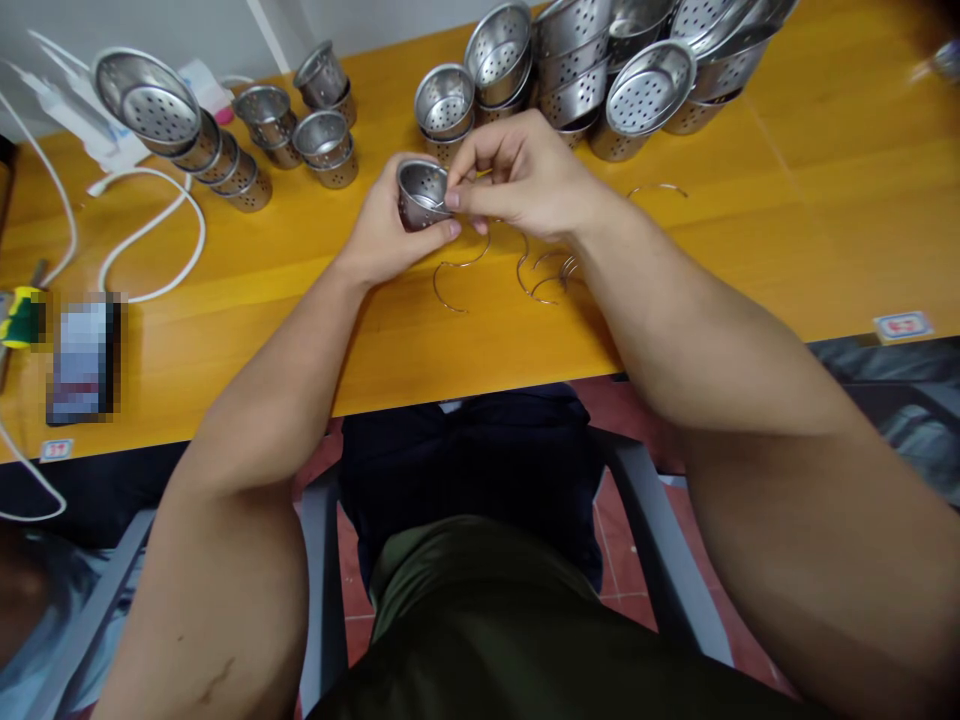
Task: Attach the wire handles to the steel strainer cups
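Observation:
A small perforated metal cup is tilted with its mouth toward me, and my left hand is wrapped around its side. My right hand pinches thumb and forefinger together at the cup's right rim. What lies between those fingertips is too small to make out. Just below the hands, a thin curved wire rests on the table. Several more bent wires lie under my right wrist, partly hidden by it. Another curved wire is beyond my right forearm.
Stacked perforated cups crowd the back of the yellow table. Smaller stacks and a leaning stack stand at the left, near a white cable. A phone and a yellow-green handled tool lie at far left.

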{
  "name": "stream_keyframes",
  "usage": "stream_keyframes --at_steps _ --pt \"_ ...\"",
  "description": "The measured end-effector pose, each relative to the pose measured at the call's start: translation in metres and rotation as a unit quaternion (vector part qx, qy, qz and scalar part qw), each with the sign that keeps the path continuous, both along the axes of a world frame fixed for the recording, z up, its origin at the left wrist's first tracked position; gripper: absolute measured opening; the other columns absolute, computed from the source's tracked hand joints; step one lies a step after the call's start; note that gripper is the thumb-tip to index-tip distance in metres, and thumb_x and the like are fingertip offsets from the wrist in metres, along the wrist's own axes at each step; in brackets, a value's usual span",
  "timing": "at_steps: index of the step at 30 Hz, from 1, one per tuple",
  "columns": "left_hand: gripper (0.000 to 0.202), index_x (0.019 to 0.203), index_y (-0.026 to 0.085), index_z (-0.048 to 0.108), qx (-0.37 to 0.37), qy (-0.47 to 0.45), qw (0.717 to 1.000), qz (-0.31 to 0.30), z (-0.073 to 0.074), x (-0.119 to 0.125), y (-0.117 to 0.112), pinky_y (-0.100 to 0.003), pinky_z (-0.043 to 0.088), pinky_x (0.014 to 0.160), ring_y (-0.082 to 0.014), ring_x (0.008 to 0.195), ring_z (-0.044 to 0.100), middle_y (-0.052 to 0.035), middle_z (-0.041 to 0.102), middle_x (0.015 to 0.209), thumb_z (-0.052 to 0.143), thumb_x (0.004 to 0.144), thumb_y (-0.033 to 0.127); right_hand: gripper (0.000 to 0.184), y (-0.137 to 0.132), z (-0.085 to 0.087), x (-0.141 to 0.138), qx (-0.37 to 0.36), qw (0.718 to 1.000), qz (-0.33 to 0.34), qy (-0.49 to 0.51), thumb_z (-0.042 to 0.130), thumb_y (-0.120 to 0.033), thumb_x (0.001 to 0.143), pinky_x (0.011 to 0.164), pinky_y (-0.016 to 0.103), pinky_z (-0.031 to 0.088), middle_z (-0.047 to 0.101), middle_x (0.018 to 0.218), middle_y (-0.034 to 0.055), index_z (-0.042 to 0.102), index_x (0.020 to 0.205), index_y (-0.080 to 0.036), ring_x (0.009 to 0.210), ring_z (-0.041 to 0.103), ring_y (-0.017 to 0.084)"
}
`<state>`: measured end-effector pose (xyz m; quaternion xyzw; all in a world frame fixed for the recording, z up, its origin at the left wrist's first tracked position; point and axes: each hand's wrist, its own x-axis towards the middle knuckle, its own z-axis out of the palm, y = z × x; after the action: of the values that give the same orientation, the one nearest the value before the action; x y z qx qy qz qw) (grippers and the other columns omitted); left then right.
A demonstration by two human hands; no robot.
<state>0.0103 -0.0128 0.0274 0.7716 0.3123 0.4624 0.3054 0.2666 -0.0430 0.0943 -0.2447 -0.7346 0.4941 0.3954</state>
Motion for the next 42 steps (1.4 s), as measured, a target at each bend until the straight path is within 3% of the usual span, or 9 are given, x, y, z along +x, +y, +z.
stream_keyframes --at_steps 8,15,22,25,28,31,34,38,42 --pt "0.071 0.131 0.05 0.071 0.04 0.001 0.999 -0.011 0.004 0.002 0.001 -0.073 0.068 0.1 -0.0422 0.109 0.081 -0.001 0.084 0.117 0.106 0.072 0.069 0.041 0.0 -0.003 -0.004 0.013 1.0 -0.006 0.001 0.111 -0.057 0.085 0.059 0.037 0.057 0.072 0.073 0.0015 0.081 0.088 -0.028 0.059 0.065 0.022" --pt "0.075 0.134 0.048 0.069 0.035 0.008 0.999 -0.016 0.001 -0.002 0.004 -0.071 0.065 0.101 -0.0434 0.113 0.079 -0.0024 0.083 0.122 0.104 0.072 0.07 0.049 0.001 -0.004 -0.001 0.007 1.0 0.01 0.001 0.114 -0.064 0.084 0.06 0.036 0.056 0.075 0.078 0.0021 0.08 0.09 -0.029 0.062 0.067 0.023" --pt "0.077 0.139 0.051 0.068 0.056 0.005 0.998 -0.027 -0.008 -0.002 0.013 -0.074 0.065 0.1 -0.0448 0.117 0.078 -0.0017 0.082 0.122 0.102 0.075 0.078 0.054 0.005 -0.007 0.0 0.039 0.998 0.048 0.015 0.11 -0.069 0.092 0.057 0.031 0.05 0.075 0.081 0.0015 0.082 0.099 -0.024 0.06 0.063 0.018" --pt "0.08 0.135 0.052 0.07 0.071 -0.012 0.997 0.009 -0.01 0.0 0.017 -0.072 0.065 0.101 -0.0408 0.116 0.075 0.001 0.081 0.121 0.101 0.074 0.092 0.042 0.006 -0.01 -0.002 0.074 0.997 0.001 0.036 0.106 -0.054 0.096 0.059 0.03 0.048 0.072 0.085 -0.0004 0.081 0.113 -0.025 0.062 0.058 0.016" --pt "0.093 0.132 0.046 0.07 0.069 -0.049 0.996 0.036 -0.011 -0.001 0.018 -0.066 0.065 0.103 -0.0334 0.112 0.072 0.0025 0.08 0.125 0.101 0.068 0.105 0.031 0.008 -0.014 -0.002 0.126 0.99 -0.058 0.023 0.1 -0.035 0.094 0.065 0.031 0.048 0.069 0.09 -0.0004 0.078 0.113 -0.026 0.069 0.057 0.019" --pt "0.094 0.132 0.043 0.068 0.04 -0.055 0.997 0.042 -0.009 -0.004 0.014 -0.063 0.063 0.106 -0.0282 0.112 0.069 0.0051 0.081 0.125 0.1 0.072 0.108 0.022 0.009 -0.017 0.0 0.127 0.989 -0.065 -0.027 0.094 -0.022 0.095 0.067 0.031 0.048 0.07 0.09 -0.0009 0.082 0.113 -0.026 0.069 0.055 0.018" --pt "0.084 0.133 0.051 0.067 0.017 -0.026 0.998 0.048 -0.008 -0.005 0.01 -0.067 0.061 0.114 -0.0318 0.122 0.07 0.0069 0.081 0.131 0.095 0.078 0.108 0.03 0.008 -0.02 0.0 0.097 0.992 -0.048 -0.063 0.092 -0.01 0.095 0.071 0.029 0.051 0.074 0.094 -0.0022 0.086 0.119 -0.028 0.071 0.057 0.017" --pt "0.104 0.141 0.049 0.065 0.014 -0.03 0.999 0.032 -0.021 -0.008 0.019 -0.073 0.062 0.113 -0.0448 0.128 0.075 -0.0032 0.079 0.137 0.105 0.06 0.102 0.025 0.012 -0.026 0.0 0.097 0.992 -0.034 -0.068 0.097 -0.015 0.096 0.076 0.031 0.053 0.074 0.09 -0.0018 0.086 0.115 -0.027 0.077 0.062 0.019" --pt "0.113 0.152 0.051 0.057 -0.008 -0.024 0.999 0.043 -0.043 -0.017 0.046 -0.066 0.065 0.106 -0.0425 0.136 0.072 -0.0028 0.074 0.155 0.108 0.063 0.098 0.019 0.027 -0.028 0.013 0.142 0.983 -0.076 -0.09 0.095 -0.017 0.095 0.069 0.032 0.05 0.075 0.086 -0.0022 0.086 0.106 -0.029 0.072 0.06 0.019"
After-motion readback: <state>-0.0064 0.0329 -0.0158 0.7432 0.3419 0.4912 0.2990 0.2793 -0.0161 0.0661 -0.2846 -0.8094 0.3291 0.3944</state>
